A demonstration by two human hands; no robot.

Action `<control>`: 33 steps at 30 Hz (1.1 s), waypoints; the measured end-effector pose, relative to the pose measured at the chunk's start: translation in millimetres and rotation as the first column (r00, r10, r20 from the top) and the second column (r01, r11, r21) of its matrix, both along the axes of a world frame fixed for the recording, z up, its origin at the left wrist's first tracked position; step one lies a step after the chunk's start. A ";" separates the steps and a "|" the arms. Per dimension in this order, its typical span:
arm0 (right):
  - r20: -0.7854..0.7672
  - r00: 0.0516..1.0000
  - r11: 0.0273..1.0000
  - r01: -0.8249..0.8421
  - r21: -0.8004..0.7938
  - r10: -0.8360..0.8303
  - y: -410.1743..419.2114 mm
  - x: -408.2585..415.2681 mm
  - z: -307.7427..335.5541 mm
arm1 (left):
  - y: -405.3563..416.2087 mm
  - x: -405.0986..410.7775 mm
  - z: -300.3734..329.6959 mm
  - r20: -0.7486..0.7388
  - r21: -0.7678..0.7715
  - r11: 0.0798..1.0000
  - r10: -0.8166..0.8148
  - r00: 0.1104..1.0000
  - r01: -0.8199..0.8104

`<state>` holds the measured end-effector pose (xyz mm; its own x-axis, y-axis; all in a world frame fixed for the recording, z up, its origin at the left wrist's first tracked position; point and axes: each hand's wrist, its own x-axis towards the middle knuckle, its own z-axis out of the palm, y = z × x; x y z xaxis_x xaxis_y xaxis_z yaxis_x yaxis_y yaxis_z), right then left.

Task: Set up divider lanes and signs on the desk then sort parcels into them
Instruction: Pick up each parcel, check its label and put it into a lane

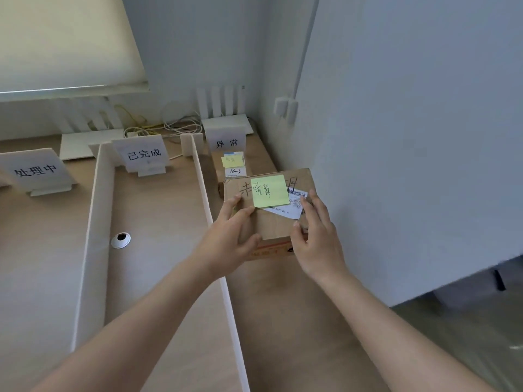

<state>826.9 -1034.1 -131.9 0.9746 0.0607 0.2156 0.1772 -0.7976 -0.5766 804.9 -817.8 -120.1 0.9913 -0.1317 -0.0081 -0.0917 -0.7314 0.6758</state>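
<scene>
A brown cardboard parcel (276, 224) with a yellow-green sticky note (269, 190) and a shipping label lies in the rightmost lane of the wooden desk (158, 222). My left hand (229, 236) rests on its left side, fingers fairly straight. My right hand (317, 236) touches its right edge, fingers relaxed. Behind it sits a smaller parcel (230, 171) with its own sticky note, under the sign 异常 (226, 142). Two white dividers (94, 239) (210, 213) form the lanes. Signs 已完成 (143, 155) and 处理中 (35, 171) stand at the other lanes' far ends.
A grey partition wall (410, 137) borders the right lane closely. A round cable grommet (121, 239) sits in the middle lane. Cables (169, 127), white routers (223, 108) and a flat white box (87, 142) crowd the desk's back edge.
</scene>
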 end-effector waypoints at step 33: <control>-0.327 0.919 0.918 -0.309 -0.249 0.220 59.5 150.9 -58.6 | 20.9 119.8 -72.6 -0.168 0.323 0.931 0.232 0.958 -0.169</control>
